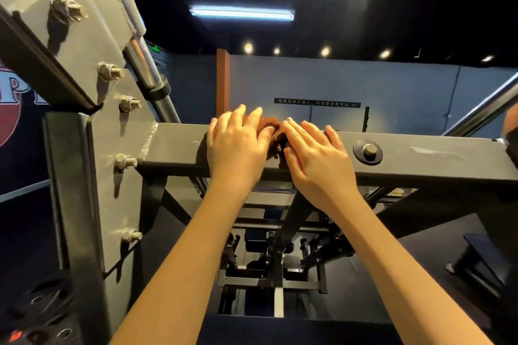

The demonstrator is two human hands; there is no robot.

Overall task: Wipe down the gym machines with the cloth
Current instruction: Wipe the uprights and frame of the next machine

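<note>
Head view: looking up and forward at a grey steel crossbeam [420, 154] of a weight machine, welded at its left end to an upright plate [112, 126] carrying a row of protruding bolts. Pressed onto the top of that beam, a bunched brown cloth [273, 124], showing only between the 2 hands and mostly hidden under them. Left hand [238, 145] laid over the cloth's left part, grip apart, fingers straight and reaching past the far edge, thumb lying on the fabric; no curl round it, only pressure. Right hand [316, 157] flat on the beam just beside, grip likewise apart, fingertips touching the cloth's right edge, holding nothing. Further right along the beam, a round pivot bolt [368, 151] on a black washer, near the right hand but apart from it. Above left, a slanted chrome guide rod [145, 64]; at lower left, dark weight plates [42, 302]. Probably mid-wipe along the beam's top, judging by the pose. Risks from here: with neither hand clamped on the cloth, could slip off the far edge on a fast stroke and drop into the frame below; could snag on the pivot bolt or on the rough weld bead by the plate if dragged across; could also scrape knuckles on the bolt threads at the left end.
</note>
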